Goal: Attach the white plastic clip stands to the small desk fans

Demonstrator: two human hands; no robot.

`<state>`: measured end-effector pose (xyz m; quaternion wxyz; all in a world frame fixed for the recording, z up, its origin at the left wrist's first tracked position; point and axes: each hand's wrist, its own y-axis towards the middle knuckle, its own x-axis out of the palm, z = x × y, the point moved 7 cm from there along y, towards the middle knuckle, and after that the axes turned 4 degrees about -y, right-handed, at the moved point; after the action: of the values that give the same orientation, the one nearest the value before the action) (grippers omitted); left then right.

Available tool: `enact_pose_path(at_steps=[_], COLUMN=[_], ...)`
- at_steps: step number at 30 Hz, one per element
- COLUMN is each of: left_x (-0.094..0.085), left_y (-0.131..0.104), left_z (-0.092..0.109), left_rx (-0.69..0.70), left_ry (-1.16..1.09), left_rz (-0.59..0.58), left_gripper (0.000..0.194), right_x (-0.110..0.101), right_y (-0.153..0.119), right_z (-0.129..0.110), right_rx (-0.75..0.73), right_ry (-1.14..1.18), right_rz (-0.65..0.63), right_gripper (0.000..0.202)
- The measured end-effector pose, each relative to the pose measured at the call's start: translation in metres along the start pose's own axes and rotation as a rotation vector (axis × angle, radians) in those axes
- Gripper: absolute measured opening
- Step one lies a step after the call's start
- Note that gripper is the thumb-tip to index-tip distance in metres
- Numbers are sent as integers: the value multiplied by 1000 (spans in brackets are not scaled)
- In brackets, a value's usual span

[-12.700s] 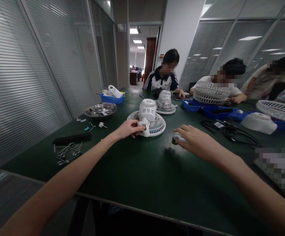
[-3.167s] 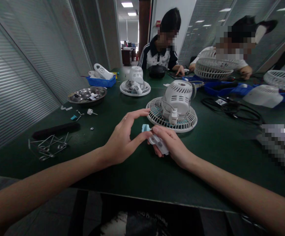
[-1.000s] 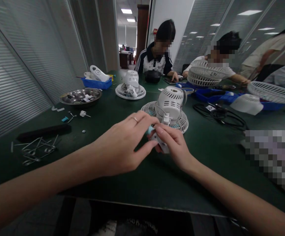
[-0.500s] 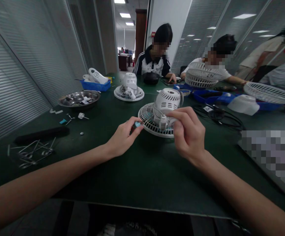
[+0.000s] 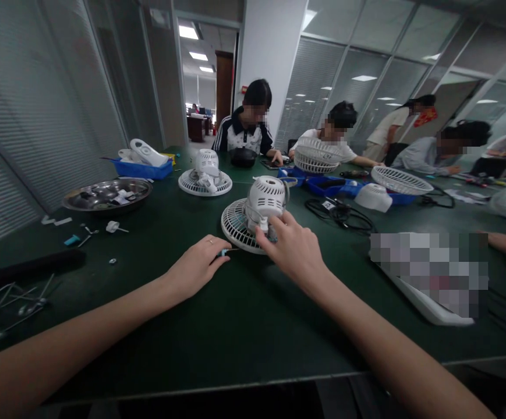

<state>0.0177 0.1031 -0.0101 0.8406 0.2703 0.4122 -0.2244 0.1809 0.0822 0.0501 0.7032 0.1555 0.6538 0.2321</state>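
Work looks approx. midway. Far L, bent-wire pieces & black foam bar lie loose, so prob. not fitted. Next, steel bowl w/ small parts, light-blue knob, white knob w/ shaft & hex nut, also unattached. L hand is nearly closed, thumb & fingertips pinching a small light-blue piece w/ thin shaft pointing R, just beside the near fan's grille, apparently not seated.

Near fan is mid-table, R of the L hand: motor housing already atop grille, no base seen on it, so prob. stand/base fitting is left. R hand half-curled, thumb & fingers touching white bracket at housing's near side; can't tell if it grips anything.

Fan's looks: white plastic, grille flat on tabletop, dome up, slotted vents round the side & top, hint of blue thru slats, grey cable looped at R of housing. Finish looks clean; fine marks too small to tell.
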Motion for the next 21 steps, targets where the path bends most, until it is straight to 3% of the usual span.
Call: enact_pose_path(at_steps=[9,15,21], left_x=[-2,0,-7], left_y=[3,7,7], left_z=[-4,-6,-10], left_rx=[-51,-14,-84], left_ry=[-31,6,-47], left_rz=[-69,-116,-207], left_gripper=[22,20,18], right_x=[0,0,2], right_y=[3,4,3], right_z=[6,8,9], right_rx=[-66,-63,-86], right_ry=[283,326,404], right_rz=[-50,-75,-63], right_gripper=[27,27,24])
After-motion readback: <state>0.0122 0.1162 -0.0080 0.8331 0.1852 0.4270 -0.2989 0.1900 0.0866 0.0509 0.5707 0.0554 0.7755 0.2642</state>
